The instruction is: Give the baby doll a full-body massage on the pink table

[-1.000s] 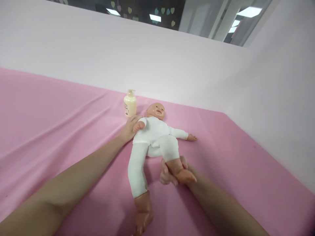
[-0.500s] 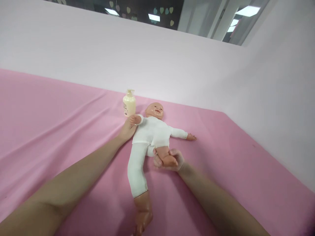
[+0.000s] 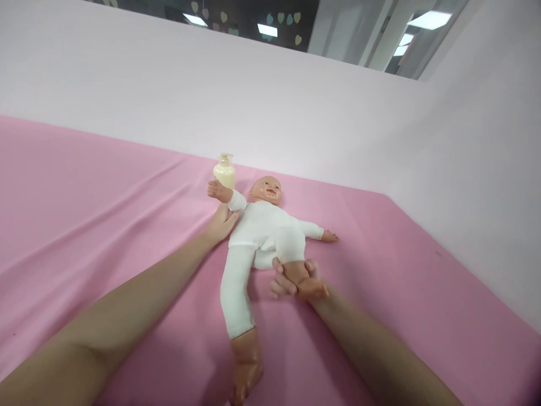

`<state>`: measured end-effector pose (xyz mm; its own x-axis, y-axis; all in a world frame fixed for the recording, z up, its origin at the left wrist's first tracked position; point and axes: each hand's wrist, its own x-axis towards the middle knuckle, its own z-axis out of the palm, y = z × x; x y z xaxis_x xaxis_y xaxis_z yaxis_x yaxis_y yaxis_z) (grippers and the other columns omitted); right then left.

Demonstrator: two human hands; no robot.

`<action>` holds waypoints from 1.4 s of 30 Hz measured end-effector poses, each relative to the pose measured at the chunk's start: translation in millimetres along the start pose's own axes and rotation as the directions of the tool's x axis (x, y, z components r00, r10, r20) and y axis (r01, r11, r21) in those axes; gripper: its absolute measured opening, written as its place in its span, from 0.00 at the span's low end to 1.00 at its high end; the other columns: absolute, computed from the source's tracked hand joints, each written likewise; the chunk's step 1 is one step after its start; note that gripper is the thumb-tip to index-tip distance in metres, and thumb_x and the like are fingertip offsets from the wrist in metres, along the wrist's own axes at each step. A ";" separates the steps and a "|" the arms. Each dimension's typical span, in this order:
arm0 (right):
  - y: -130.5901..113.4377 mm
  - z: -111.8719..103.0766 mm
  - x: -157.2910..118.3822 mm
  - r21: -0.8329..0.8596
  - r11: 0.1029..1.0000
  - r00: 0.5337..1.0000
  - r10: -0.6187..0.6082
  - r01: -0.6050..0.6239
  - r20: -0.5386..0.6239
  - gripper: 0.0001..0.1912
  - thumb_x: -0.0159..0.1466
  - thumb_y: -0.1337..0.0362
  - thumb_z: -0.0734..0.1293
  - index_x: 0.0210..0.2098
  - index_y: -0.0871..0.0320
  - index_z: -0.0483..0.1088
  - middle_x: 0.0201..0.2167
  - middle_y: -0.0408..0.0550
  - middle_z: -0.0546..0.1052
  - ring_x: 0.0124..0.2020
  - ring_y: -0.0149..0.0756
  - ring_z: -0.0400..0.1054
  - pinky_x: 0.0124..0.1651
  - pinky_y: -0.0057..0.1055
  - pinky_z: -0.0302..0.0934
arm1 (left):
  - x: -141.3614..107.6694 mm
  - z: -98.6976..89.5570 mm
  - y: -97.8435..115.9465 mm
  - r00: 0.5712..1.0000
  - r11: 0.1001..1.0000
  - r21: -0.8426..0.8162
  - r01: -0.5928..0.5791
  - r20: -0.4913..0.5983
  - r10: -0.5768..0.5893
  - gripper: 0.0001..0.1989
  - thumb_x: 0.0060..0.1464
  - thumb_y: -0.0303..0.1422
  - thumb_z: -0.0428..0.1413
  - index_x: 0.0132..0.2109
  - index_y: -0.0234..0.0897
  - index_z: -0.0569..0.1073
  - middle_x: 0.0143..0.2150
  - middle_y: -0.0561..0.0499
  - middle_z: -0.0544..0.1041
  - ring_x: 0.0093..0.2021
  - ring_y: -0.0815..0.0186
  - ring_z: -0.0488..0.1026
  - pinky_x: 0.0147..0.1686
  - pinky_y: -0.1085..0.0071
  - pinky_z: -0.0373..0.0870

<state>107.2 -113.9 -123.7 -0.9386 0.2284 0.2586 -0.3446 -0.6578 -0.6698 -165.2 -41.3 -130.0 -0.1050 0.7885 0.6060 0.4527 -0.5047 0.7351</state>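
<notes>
Baby doll (image 3: 262,223) in white suit, face up at centre, head toward 12 o'clock. Bent leg at 5 o'clock, ankle pinched between thumb and fingers of right hand (image 3: 284,286). Left hand (image 3: 220,225) at 9 o'clock beside torso, thumb spread from fingers. Cream pump bottle (image 3: 225,176) at 11 o'clock, partly behind raised doll arm. Pink sheet (image 3: 380,265) beneath.

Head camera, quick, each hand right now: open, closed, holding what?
Left hand: beside the doll, near its raised arm; grip cannot be told.
Right hand: closed around the doll's bent leg.
</notes>
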 end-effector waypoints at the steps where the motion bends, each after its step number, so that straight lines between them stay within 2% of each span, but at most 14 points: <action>1: -2.3 3.1 1.4 0.001 0.999 0.991 -0.052 0.052 -0.124 0.27 0.54 0.43 0.71 0.40 0.59 0.69 0.21 0.41 0.70 0.25 0.32 0.61 0.40 0.34 0.63 | -1.0 -1.2 1.8 0.998 0.998 0.035 -0.059 0.041 0.057 0.19 0.62 0.41 0.52 0.53 0.34 0.73 0.53 0.38 0.77 0.57 0.50 0.72 0.60 0.51 0.67; 4: -9.5 11.6 8.8 -0.037 0.993 0.894 -0.115 0.110 -0.434 0.24 0.61 0.44 0.65 0.41 0.60 0.70 0.20 0.38 0.62 0.25 0.31 0.55 0.40 0.33 0.61 | -2.4 -5.9 8.4 0.950 0.960 0.107 -0.258 0.207 0.233 0.22 0.60 0.39 0.53 0.59 0.37 0.72 0.59 0.40 0.74 0.62 0.50 0.68 0.65 0.52 0.62; 7: -11.7 15.0 13.7 -0.075 0.990 0.845 -0.143 0.122 -0.516 0.24 0.65 0.43 0.61 0.41 0.59 0.71 0.21 0.37 0.57 0.25 0.31 0.52 0.38 0.33 0.60 | -1.7 -9.3 13.7 0.916 0.932 0.141 -0.333 0.282 0.284 0.23 0.62 0.39 0.52 0.62 0.40 0.70 0.62 0.42 0.72 0.64 0.52 0.66 0.67 0.53 0.60; 12: -6.3 15.2 8.8 -0.187 0.982 0.895 -0.116 0.037 -0.432 0.28 0.62 0.39 0.63 0.44 0.58 0.68 0.22 0.39 0.63 0.26 0.33 0.58 0.39 0.35 0.60 | 0.9 -5.7 7.9 0.957 0.969 0.088 -0.231 0.202 0.210 0.22 0.62 0.44 0.53 0.59 0.39 0.72 0.58 0.41 0.75 0.60 0.51 0.69 0.63 0.53 0.64; 16: -5.0 18.4 7.2 -0.289 0.931 0.965 0.167 -0.222 -0.203 0.36 0.52 0.39 0.73 0.48 0.61 0.66 0.28 0.47 0.73 0.32 0.39 0.68 0.42 0.38 0.61 | 3.0 1.5 -5.4 0.999 0.998 -0.065 0.028 0.020 -0.027 0.19 0.62 0.42 0.51 0.54 0.36 0.71 0.52 0.41 0.77 0.56 0.53 0.72 0.60 0.54 0.67; 20: -6.0 17.4 8.1 -0.350 0.843 0.898 0.441 -0.409 0.013 0.37 0.50 0.46 0.77 0.49 0.63 0.66 0.29 0.49 0.74 0.39 0.44 0.72 0.49 0.40 0.60 | 3.9 2.8 -13.9 0.970 0.951 -0.230 0.208 -0.077 -0.231 0.19 0.63 0.40 0.49 0.57 0.39 0.68 0.57 0.43 0.74 0.59 0.57 0.70 0.61 0.57 0.66; 23: -2.4 10.2 3.3 -0.296 0.889 0.927 0.374 -0.348 0.031 0.37 0.49 0.44 0.77 0.48 0.62 0.66 0.28 0.49 0.75 0.36 0.43 0.71 0.48 0.39 0.61 | 3.3 1.3 -13.8 0.956 0.934 -0.252 0.253 -0.082 -0.281 0.19 0.63 0.41 0.49 0.57 0.39 0.68 0.59 0.42 0.74 0.57 0.57 0.72 0.58 0.58 0.69; 26: 1.3 5.2 -1.2 -0.182 0.971 0.988 0.154 -0.152 -0.003 0.38 0.49 0.37 0.74 0.46 0.60 0.67 0.26 0.47 0.74 0.30 0.38 0.68 0.45 0.39 0.62 | 1.6 0.3 -9.8 0.972 0.970 -0.137 0.201 -0.096 -0.215 0.18 0.61 0.42 0.53 0.52 0.36 0.71 0.51 0.42 0.77 0.52 0.56 0.74 0.55 0.57 0.71; 28: 0.3 6.5 0.3 -0.117 0.993 0.991 -0.008 -0.008 -0.137 0.35 0.54 0.37 0.70 0.46 0.59 0.68 0.23 0.42 0.71 0.28 0.35 0.64 0.43 0.36 0.62 | 0.4 -0.8 -5.8 0.996 0.997 -0.022 0.080 -0.041 -0.081 0.18 0.58 0.42 0.55 0.50 0.36 0.73 0.49 0.42 0.78 0.52 0.54 0.74 0.56 0.55 0.70; 30: -3.3 10.3 5.1 -0.073 0.995 0.946 -0.092 0.073 -0.311 0.29 0.61 0.39 0.67 0.45 0.58 0.68 0.22 0.39 0.66 0.27 0.32 0.60 0.42 0.33 0.62 | -0.6 -2.7 -1.3 0.994 0.994 0.069 -0.086 0.071 0.081 0.19 0.57 0.40 0.57 0.52 0.37 0.75 0.53 0.42 0.77 0.56 0.52 0.72 0.60 0.54 0.67; 33: -8.5 15.6 11.9 -0.017 0.996 0.881 -0.088 0.090 -0.466 0.25 0.68 0.42 0.60 0.43 0.59 0.69 0.22 0.38 0.62 0.26 0.32 0.56 0.39 0.31 0.61 | -0.9 -6.0 4.9 0.962 0.965 0.126 -0.230 0.181 0.206 0.22 0.57 0.38 0.56 0.58 0.39 0.74 0.59 0.42 0.74 0.61 0.52 0.68 0.64 0.54 0.63; 36: -8.1 16.6 11.1 -0.030 0.998 0.873 -0.065 0.057 -0.483 0.27 0.67 0.40 0.60 0.43 0.60 0.69 0.23 0.39 0.63 0.26 0.31 0.57 0.39 0.32 0.61 | 0.2 -7.5 8.3 0.964 0.965 0.126 -0.230 0.169 0.207 0.23 0.58 0.41 0.56 0.58 0.39 0.74 0.57 0.42 0.76 0.58 0.53 0.70 0.61 0.55 0.66; 39: -3.6 14.4 5.4 -0.123 0.992 0.921 -0.030 -0.019 -0.388 0.31 0.60 0.37 0.66 0.44 0.60 0.69 0.25 0.43 0.70 0.28 0.33 0.63 0.40 0.34 0.63 | 1.8 -5.6 6.7 0.982 0.983 0.088 -0.160 0.110 0.150 0.21 0.59 0.44 0.56 0.55 0.39 0.75 0.53 0.43 0.77 0.53 0.53 0.73 0.57 0.56 0.69; 42: -0.9 12.5 2.5 -0.215 0.950 0.966 0.194 -0.228 -0.169 0.35 0.53 0.39 0.73 0.45 0.62 0.69 0.30 0.51 0.76 0.33 0.40 0.71 0.43 0.37 0.64 | 2.6 -1.2 0.0 0.998 1.000 0.006 0.017 0.057 -0.017 0.19 0.59 0.44 0.54 0.51 0.36 0.73 0.49 0.43 0.78 0.50 0.53 0.74 0.54 0.56 0.71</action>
<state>105.4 -121.7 -113.8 -0.9767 0.2148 0.0025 -0.1170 -0.5220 -0.8449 -166.5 -39.7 -128.1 -0.0624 0.8159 0.5749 0.4563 -0.4889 0.7435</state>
